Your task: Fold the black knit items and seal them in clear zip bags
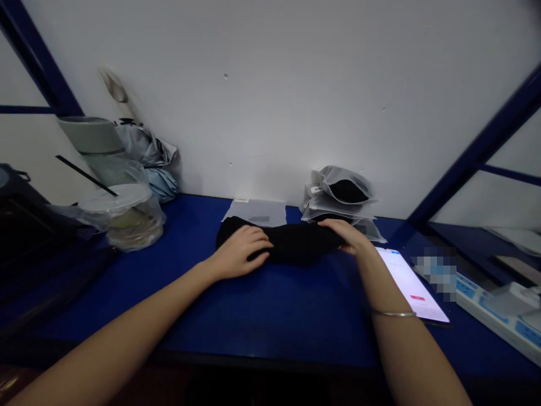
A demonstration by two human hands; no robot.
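Note:
A folded piece of black cloth (pixel 296 243) lies across the blue desk (pixel 262 316) in front of me. My left hand (pixel 243 251) rests on its left part, palm down, with the fingers lightly bent and the thumb apart from them. At the cloth's right end, my right hand (pixel 349 234) has the edge between thumb and fingers; part of that grip is hidden. Just behind the cloth is a flat translucent plastic bag (pixel 262 211). Several zip bags (pixel 344 194) with black contents are stacked behind my right hand.
At the left stand a lidded drink cup with a straw (pixel 127 217) in a plastic bag, a grey-green container (pixel 93 135) and a folded umbrella (pixel 156 163). A dark bag (pixel 25 225) sits far left. A lit phone (pixel 412 285) and a power strip (pixel 486 307) lie right.

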